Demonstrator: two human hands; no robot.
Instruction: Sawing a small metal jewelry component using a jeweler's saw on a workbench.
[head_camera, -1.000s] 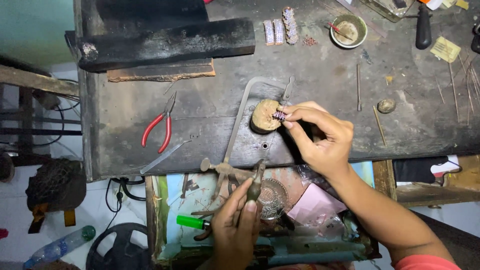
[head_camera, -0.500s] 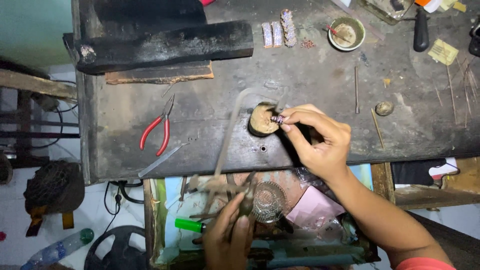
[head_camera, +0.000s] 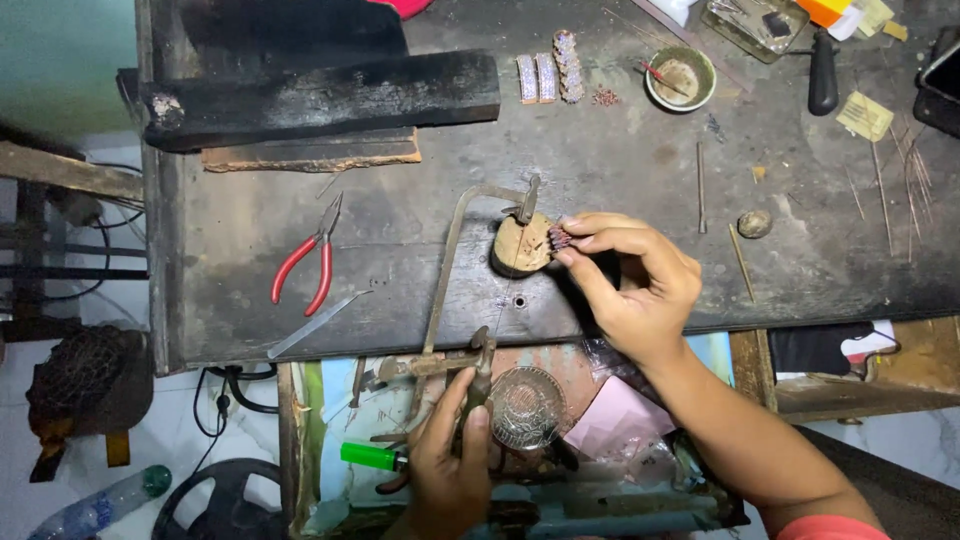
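Head view: a dark, scarred wooden counter fills the upper frame, with an open drawer of clutter below its front edge. At centre, the right hand pinches a small reddish jewelled piece between fingertips and thumb, pressing it against a round wooden peg. At lower centre, the left hand is clenched around the handle of a jeweller's saw, whose frame rises to the peg. Red-handled pliers lie at left, a charred black block at upper left, a small bowl at upper right.
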